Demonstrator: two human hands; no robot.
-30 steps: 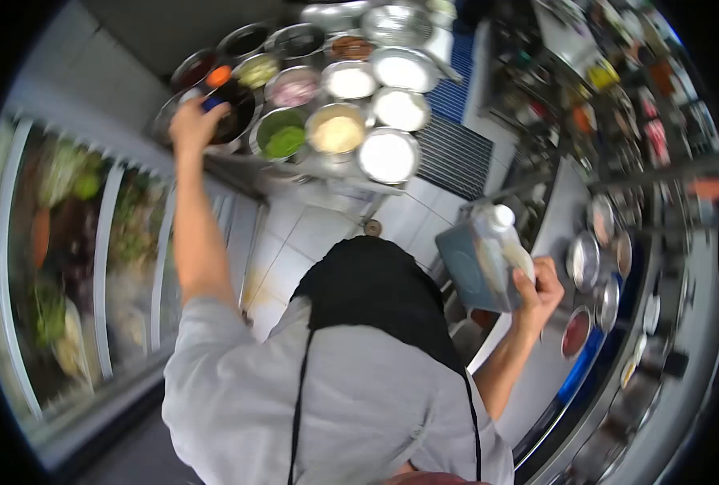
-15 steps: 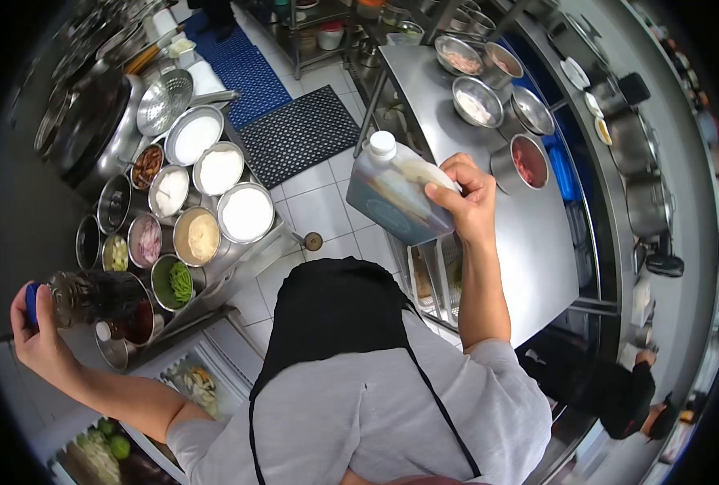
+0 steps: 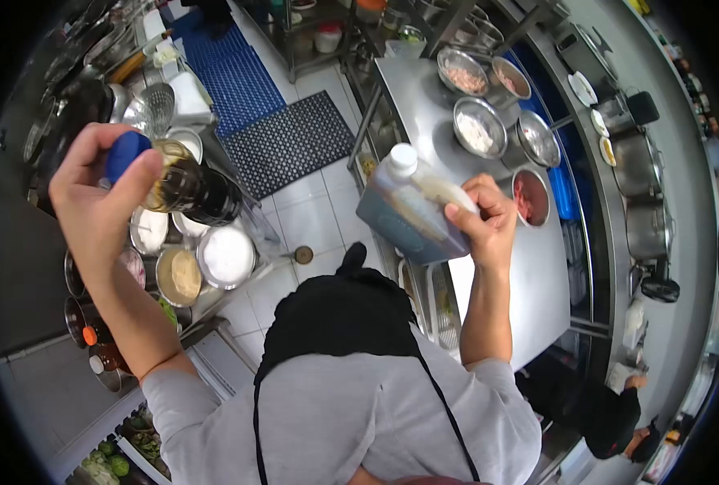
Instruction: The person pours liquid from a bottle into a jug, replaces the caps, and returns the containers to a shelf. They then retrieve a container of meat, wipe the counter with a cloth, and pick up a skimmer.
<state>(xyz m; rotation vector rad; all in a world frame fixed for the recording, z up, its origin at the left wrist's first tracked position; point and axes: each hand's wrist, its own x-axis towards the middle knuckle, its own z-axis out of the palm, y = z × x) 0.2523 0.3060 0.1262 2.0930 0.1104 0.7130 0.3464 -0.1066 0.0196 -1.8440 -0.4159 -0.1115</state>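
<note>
My left hand (image 3: 93, 182) is closed around the blue cap end of a clear bottle of dark liquid (image 3: 206, 194). The bottle is tilted almost sideways above metal pots of white powder (image 3: 226, 257) and tan powder (image 3: 185, 275). On the other side, my right hand (image 3: 489, 214) grips the handle of a translucent plastic jug (image 3: 412, 214) with a white cap. The jug leans slightly in the air beside the steel table, with dark liquid inside.
A steel table (image 3: 529, 283) on the right carries several metal bowls (image 3: 481, 129) and a pot of red meat (image 3: 529, 198). Bottles with orange and white caps (image 3: 93, 335) stand at the lower left. Black and blue mats (image 3: 299, 141) cover the floor ahead. A person in black (image 3: 594, 404) is at the right.
My left hand has lifted the blue-capped bottle up and to the right, from beside the lower-left pots to over the powder pots. The jug in my right hand has shifted slightly right and down.
</note>
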